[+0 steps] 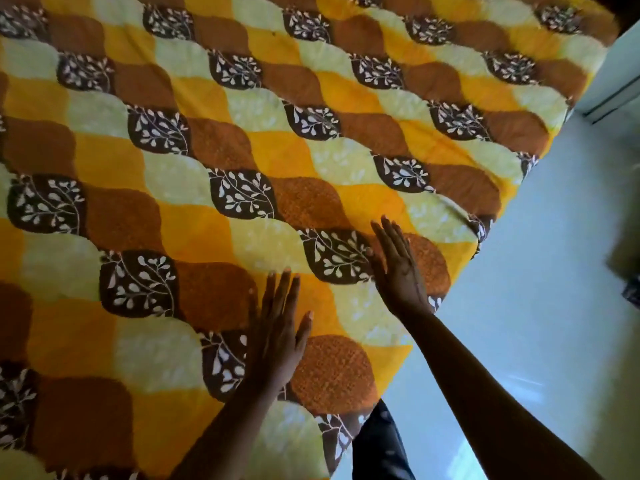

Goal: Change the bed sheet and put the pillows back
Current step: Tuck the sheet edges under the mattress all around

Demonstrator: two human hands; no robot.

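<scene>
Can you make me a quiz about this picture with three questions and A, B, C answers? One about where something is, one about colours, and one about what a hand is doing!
1. Where is the right hand? A. on a chair B. on the sheet, near its edge C. on a pillow
2. Which colour is missing from the sheet? A. yellow B. brown C. blue
3. How are the fingers of the left hand? A. straight B. in a fist C. pinching cloth
Answers: 1 B, it lies on the sheet beside the floor; 2 C, yellow, orange, brown and cream patches show; 3 A, they lie stretched flat.
</scene>
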